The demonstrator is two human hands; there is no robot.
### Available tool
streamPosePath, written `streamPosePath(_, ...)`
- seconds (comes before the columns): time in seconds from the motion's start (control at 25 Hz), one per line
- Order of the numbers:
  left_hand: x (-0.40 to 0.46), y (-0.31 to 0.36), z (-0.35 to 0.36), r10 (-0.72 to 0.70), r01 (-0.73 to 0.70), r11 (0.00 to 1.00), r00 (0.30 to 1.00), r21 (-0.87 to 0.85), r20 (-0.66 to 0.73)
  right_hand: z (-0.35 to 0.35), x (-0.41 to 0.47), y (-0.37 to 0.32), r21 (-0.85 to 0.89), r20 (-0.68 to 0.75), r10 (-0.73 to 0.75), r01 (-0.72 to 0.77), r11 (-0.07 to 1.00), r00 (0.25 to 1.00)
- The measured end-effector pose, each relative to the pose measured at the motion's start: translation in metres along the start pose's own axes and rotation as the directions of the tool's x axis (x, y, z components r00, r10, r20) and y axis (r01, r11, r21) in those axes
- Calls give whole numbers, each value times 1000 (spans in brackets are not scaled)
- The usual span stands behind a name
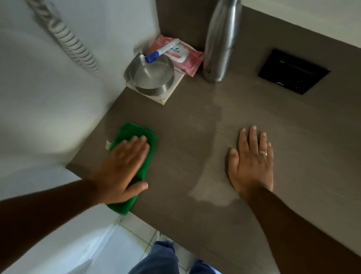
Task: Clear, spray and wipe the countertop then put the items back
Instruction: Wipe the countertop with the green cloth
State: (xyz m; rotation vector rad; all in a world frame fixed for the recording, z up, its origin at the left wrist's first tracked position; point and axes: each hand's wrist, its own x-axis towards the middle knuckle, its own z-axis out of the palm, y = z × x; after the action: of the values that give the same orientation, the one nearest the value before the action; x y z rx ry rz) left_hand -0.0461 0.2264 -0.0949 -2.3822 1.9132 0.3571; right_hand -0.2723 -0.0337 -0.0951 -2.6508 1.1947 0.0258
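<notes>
My left hand (121, 168) presses flat on a folded green cloth (134, 134) at the near left edge of the brown wood-grain countertop (302, 135). My right hand (251, 160), with a ring on one finger, lies flat and spread on the bare countertop to the right and holds nothing. A damp, lighter patch (211, 194) shows on the surface between my hands. In the far left corner a steel bowl (152, 74) sits on a white coaster, with a blue-capped marker (161, 50) resting on it and on a pink wipes pack (183, 57). A steel bottle (223, 33) stands upright beside them.
A black square socket plate (293, 71) is set into the countertop at the back right. A white wall with a coiled white cord (72, 40) borders the left side. Below the counter's near edge are my legs in blue trousers (161, 266) and a tiled floor.
</notes>
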Motion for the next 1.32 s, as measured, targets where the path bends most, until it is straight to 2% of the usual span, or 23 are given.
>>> streamPosePath(0.04,1,10,5,199,-200,980,980,15,23,-2,-2,1,88,-26,7,-4,996,1000)
streamPosePath(0.08,9,11,4,377,-378,926,925,5,42,-4,-6,2,195,-63,21,-8,981,998)
streamPosePath(0.12,30,9,-1,468,-467,884,883,-12,30,-4,-11,6,304,-109,53,-17,953,993)
streamPosePath(0.16,59,10,-7,456,-456,890,890,-31,0,-5,-17,9,403,-150,100,-32,915,984)
streamPosePath(0.2,94,13,-13,357,-359,932,933,-50,-45,-6,-24,15,481,-178,160,-55,875,971)
streamPosePath(0.24,129,20,-20,187,-193,978,979,-75,-84,-8,-33,21,537,-194,228,-91,838,954)
streamPosePath(0.32,187,47,-32,-134,125,988,986,-91,-99,-13,-55,39,603,-213,358,-166,780,909)
streamPosePath(0.4,215,75,-37,-239,230,968,967,-104,-85,-21,-79,58,622,-225,418,-200,757,880)
streamPosePath(0.48,220,94,-36,-246,233,963,965,-132,-91,-30,-99,72,620,-231,457,-232,749,859)
streamPosePath(0.6,218,116,-41,-230,222,949,973,-223,-11,-42,-107,68,607,-233,484,-263,750,844)
streamPosePath(0.68,215,126,-49,-117,125,930,992,-345,44,-48,-92,49,586,-204,447,-257,768,871)
streamPosePath(0.76,198,113,-54,-7,-4,882,1000,-471,-22,-51,-62,21,510,-134,350,-238,826,927)
streamPosePath(0.8,185,98,-52,-7,-36,895,996,-445,-94,-50,-43,5,446,-94,281,-212,870,955)
streamPosePath(0.88,154,61,-44,-122,52,944,973,-326,-197,-44,-2,-31,307,-44,138,-118,944,989)
streamPosePath(1.0,129,27,-30,-271,231,942,951,-242,-148,-26,48,-77,85,32,92,-95,992,995)
streamPosePath(1.12,131,26,-17,-212,203,976,966,-74,-147,1,62,-84,-65,83,115,-109,992,990)
streamPosePath(1.28,132,25,-16,-192,177,978,970,-106,-149,17,-13,-73,-78,62,55,-50,996,997)
streamPosePath(1.32,131,25,-17,-195,180,978,969,-109,-150,18,-39,-58,-86,56,83,-78,993,995)
